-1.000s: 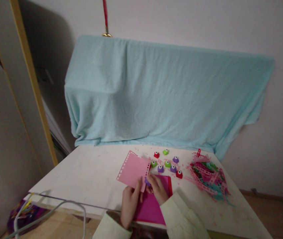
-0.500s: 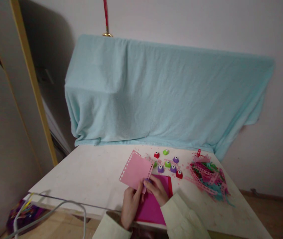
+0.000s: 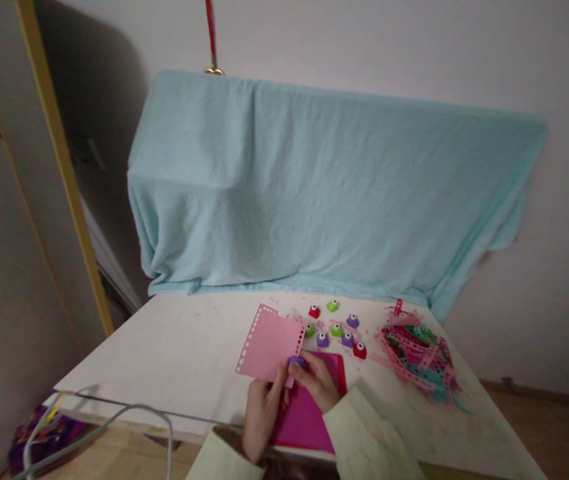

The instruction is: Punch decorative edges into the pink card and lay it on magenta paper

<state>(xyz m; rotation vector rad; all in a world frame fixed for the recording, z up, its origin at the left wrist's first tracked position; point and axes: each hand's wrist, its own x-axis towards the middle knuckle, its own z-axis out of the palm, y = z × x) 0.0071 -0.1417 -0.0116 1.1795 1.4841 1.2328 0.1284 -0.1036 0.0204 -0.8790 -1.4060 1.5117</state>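
Note:
My left hand (image 3: 263, 410) pinches the lower right corner of a pink paper sheet (image 3: 270, 343) that has holes punched along its edges. At that corner, my right hand (image 3: 315, 381) is closed on a small purple punch (image 3: 296, 363), which sits at the sheet's right edge. Below both hands lies a stack of magenta paper (image 3: 307, 420) with a red edge at its right. Beyond the sheet stand several small punches in red, green and purple, among them a red one (image 3: 359, 351) and a green one (image 3: 336, 330).
On the right of the white table (image 3: 164, 353) is a heap of colourful punched paper strips (image 3: 422, 360). Pink paper bits lie around the punches. A light blue cloth (image 3: 334, 193) hangs behind. A grey cable (image 3: 109, 420) loops at the front left.
The pink sheet has turned slightly and its upper part has shifted a little left. Both hands keep their grips, with the purple punch more visible now.

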